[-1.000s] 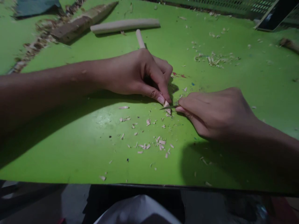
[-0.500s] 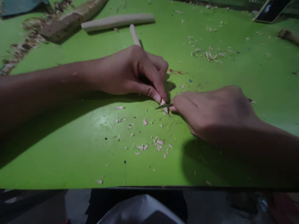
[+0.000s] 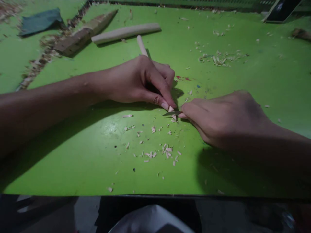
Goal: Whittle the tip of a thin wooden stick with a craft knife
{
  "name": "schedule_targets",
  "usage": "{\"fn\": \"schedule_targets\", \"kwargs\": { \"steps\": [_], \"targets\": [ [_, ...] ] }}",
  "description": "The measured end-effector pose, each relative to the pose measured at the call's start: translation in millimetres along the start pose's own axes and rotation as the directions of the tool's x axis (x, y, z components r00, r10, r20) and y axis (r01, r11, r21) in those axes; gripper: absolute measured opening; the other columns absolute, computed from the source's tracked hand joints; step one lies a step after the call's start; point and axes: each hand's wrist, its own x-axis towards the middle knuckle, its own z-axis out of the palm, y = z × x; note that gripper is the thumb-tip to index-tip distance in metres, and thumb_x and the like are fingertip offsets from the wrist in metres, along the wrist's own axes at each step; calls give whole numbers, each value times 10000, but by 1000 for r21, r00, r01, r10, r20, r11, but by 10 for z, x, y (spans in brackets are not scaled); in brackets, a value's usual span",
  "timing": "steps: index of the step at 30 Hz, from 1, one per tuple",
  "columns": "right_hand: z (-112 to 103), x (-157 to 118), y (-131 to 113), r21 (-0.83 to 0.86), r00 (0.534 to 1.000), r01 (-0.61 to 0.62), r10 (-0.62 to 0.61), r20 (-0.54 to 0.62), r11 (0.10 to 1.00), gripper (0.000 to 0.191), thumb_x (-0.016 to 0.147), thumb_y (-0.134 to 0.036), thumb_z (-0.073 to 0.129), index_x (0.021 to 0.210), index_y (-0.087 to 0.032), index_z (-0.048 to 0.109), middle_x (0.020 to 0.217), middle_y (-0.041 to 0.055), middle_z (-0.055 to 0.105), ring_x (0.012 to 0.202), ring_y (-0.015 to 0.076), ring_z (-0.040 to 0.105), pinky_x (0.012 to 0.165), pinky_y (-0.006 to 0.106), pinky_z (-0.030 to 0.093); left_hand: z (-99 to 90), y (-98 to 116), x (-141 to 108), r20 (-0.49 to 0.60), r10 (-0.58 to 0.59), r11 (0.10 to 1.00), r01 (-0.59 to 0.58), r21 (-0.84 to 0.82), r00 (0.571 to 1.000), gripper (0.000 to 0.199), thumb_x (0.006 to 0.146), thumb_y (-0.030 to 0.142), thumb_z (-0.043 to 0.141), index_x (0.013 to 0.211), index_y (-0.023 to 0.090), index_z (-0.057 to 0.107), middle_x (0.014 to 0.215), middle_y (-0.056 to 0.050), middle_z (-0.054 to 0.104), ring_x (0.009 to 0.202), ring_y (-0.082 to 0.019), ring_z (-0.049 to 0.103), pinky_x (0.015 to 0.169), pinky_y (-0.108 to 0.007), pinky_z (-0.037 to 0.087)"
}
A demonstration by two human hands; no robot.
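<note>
My left hand (image 3: 148,81) is closed round a thin pale wooden stick (image 3: 142,45). One end of the stick shows beyond the knuckles, and its cut tip comes out under my thumb and forefinger, close to the green tabletop (image 3: 73,155). Closed in a pinch, my right hand (image 3: 221,116) grips a small knife; its handle is mostly hidden in the fingers. The knife blade (image 3: 171,113) points left and lies across the stick's tip, touching it. Small wood shavings (image 3: 167,150) are scattered just in front of both hands.
Behind my left hand lie a smooth pale wooden rod (image 3: 126,32) and a thicker, partly barked piece of wood (image 3: 85,34). A dark green cloth-like scrap (image 3: 41,22) is at the far left. More shavings (image 3: 221,59) lie to the right, and a dark flat object (image 3: 282,11) stands at the back.
The view has shifted slightly, so more of the table's far left shows. Both hands keep their grips, and the blade stays at the stick's tip.
</note>
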Motion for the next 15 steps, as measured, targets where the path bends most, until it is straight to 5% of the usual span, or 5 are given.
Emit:
{"fn": "schedule_targets", "kwargs": {
  "steps": [9, 15],
  "targets": [
    [63, 68, 84, 230, 993, -89, 68, 97, 969, 333, 1059, -240, 436, 963, -211, 754, 547, -11, 527, 483, 165, 346, 507, 313, 187, 8, -10, 8, -2, -5, 1000, 5, -12, 1000, 410, 1005, 542, 754, 1051, 148, 859, 908, -20, 760, 850, -74, 684, 729, -216, 571],
    [77, 3, 174, 164, 999, -3, 11, -45, 987, 468, 1136, -308, 367, 848, -238, 729, 537, -12, 514, 506, 178, 424, 511, 321, 207, 22, -23, -1, -25, 20, 1000, -20, 0, 999, 430, 1008, 555, 737, 1043, 143, 856, 887, -5, 749, 852, -67, 674, 723, -202, 555]
  ]
}}
